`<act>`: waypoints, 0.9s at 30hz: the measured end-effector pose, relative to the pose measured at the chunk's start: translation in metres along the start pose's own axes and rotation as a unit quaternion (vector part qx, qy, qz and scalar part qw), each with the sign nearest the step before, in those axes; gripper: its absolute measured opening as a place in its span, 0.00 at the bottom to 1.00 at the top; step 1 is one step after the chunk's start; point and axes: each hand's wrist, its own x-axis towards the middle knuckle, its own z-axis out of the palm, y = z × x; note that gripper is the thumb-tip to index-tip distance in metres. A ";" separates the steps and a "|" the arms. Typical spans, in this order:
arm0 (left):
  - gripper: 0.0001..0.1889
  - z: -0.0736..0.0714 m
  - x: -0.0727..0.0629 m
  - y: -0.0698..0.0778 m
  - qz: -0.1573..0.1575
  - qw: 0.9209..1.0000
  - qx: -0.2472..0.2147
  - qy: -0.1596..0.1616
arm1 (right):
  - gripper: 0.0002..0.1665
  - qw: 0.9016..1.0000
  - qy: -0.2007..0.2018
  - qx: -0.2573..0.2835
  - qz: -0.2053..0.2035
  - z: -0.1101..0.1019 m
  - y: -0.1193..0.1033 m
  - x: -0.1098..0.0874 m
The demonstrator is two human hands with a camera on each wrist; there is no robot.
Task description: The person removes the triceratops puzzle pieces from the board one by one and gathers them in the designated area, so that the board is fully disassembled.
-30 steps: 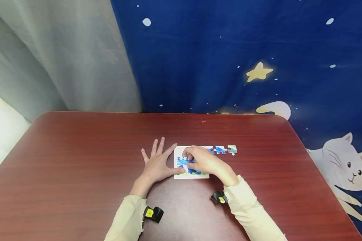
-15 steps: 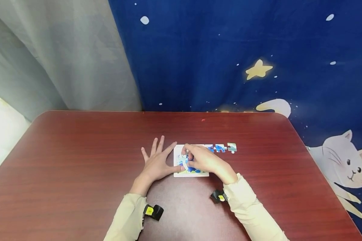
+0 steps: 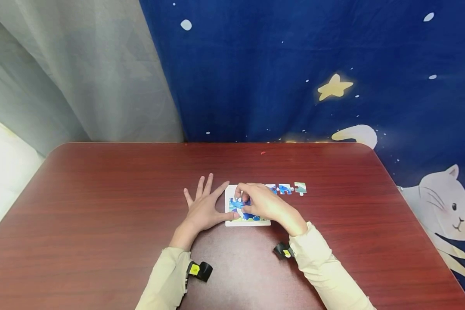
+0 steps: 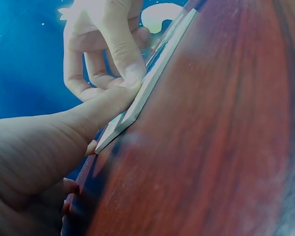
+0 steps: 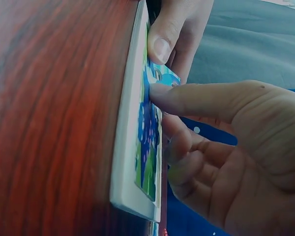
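Jigsaw board, flat, squarish, white-rimmed, with a blue and green picture [image 3: 248, 224]: lies on the glossy red-brown wood-grain table [image 3: 139, 258], between your two hands; picture partly filled, its upper right hidden beneath your fingers.

Puzzle piece, light blue, thin card-like [image 5: 171, 77]: over the board's left half, one edge apparently raised above the picture. Whether any knob is engaged cannot be told.

Left hand [image 3: 203, 209]: released, fingers spread, thumb laid on the board's left side, index fingertip at its upper left corner. Serves as a brace; keep that thumb light and clear of the raised piece.

Right hand [image 3: 267, 202]: thumb and forefinger appear to pinch the light-blue piece, other fingers curled. Best handling, in judgement: level the piece, match knob to notch, then press evenly with a fingertip; if it resists, lift and turn slightly rather than force it. Risk: pushing one corner may pop up a neighbour.

Loose pieces, at least three, in a row beside the board's upper right: one blue, partly covered by your right hand [image 3: 271, 188]; one blue and white [image 3: 284, 189]; one pale green [image 3: 300, 187]. Mind your wrist near the first.
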 end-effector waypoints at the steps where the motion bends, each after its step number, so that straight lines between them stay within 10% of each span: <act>1: 0.49 0.000 0.000 0.000 0.000 1.000 0.000 0.000 | 0.17 1.000 0.000 0.000 -0.001 0.000 0.000 0.001; 27: 0.50 0.001 0.001 0.000 -0.003 1.000 -0.002 -0.007 | 0.11 0.996 0.073 -0.009 -0.042 -0.027 0.006 -0.009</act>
